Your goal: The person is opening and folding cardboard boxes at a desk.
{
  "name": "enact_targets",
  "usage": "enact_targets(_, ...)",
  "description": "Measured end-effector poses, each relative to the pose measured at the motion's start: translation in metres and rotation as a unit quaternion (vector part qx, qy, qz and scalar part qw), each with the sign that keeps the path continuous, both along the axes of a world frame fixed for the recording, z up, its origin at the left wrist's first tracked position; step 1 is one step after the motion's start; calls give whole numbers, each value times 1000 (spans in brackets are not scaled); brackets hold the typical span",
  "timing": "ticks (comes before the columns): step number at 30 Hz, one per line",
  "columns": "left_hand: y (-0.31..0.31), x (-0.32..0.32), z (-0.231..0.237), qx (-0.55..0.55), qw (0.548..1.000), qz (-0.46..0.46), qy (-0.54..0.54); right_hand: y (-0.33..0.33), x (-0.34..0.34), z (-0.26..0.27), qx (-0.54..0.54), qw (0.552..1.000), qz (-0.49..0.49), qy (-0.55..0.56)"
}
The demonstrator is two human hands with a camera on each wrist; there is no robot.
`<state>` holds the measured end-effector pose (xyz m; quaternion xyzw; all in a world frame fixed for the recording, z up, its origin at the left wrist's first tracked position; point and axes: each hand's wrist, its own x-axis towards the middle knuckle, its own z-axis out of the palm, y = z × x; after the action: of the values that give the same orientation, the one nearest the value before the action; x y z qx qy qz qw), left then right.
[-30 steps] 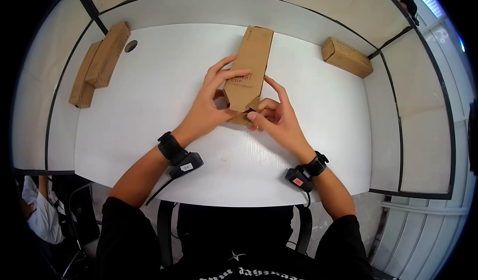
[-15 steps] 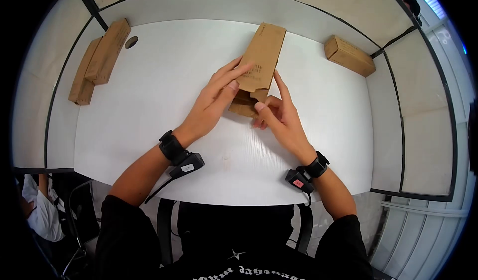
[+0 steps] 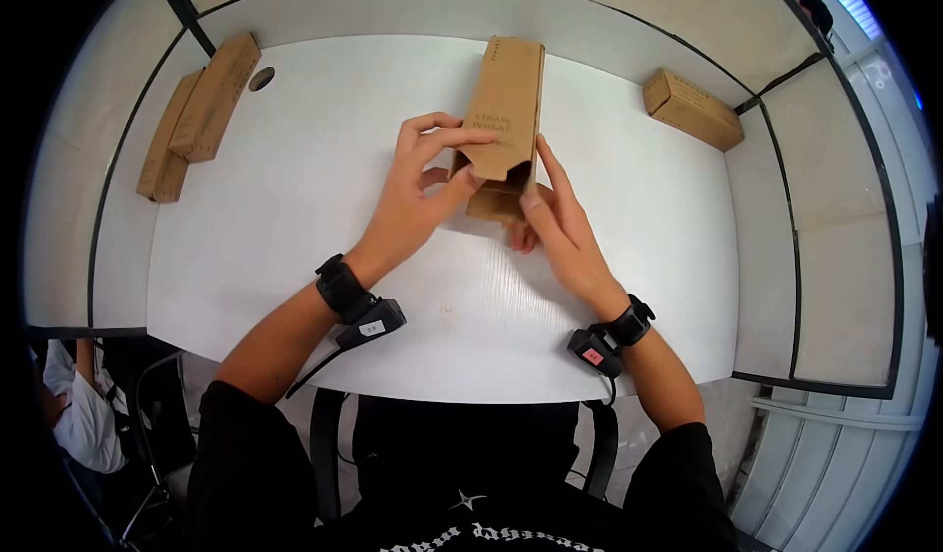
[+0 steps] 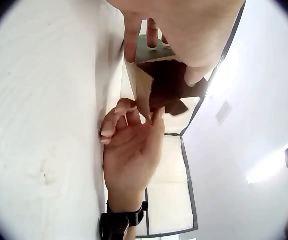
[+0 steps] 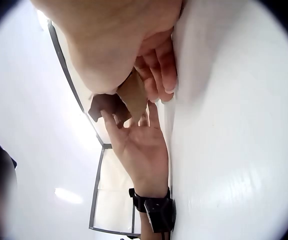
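Note:
A long brown cardboard box, printed with STRAW WHEAT, lies between my hands with its near end open. The lower end flap points toward me, and in the left wrist view the dark inside shows between the flaps. My left hand holds the box's left side, fingers over the printed top and thumb at the upper edge of the opening. On the right side, my right hand grips the near corner with its thumb at the opening; the index finger lies along the side and the other fingers curl below.
Two brown boxes lie side by side at the table's left edge, near a round hole. Another box sits at the back right. Low partitions enclose the white table.
The near end, almost covered by its flap a second ago, now gapes open. The box swung right, then back left. My left thumb rose to the opening's upper edge.

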<state>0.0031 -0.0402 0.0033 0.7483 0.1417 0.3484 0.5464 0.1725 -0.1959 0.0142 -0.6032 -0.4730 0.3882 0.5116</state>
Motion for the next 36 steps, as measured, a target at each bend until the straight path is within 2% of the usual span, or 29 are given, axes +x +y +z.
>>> enact_targets(4,0,-1,4,-137,985,-99,-22,0,3,-2,16,999,-3,34)
enact_targets(7,-2,-1,3,-162,980,-112,-4,1,5,-2,7,999,-25,28)
enact_targets(15,-4,-2,5,-104,991,-88,-4,1,-1,8,-7,998,-37,58)
enact_targets(23,-7,-5,7,-97,992,-72,-27,1,0,6,5,997,-26,75)
enact_targets(30,-1,-8,5,-86,994,-52,-34,-3,9,16,-54,998,-40,-9)
enact_targets(36,2,-8,4,-80,995,-53,-35,2,9,8,18,998,-42,31)
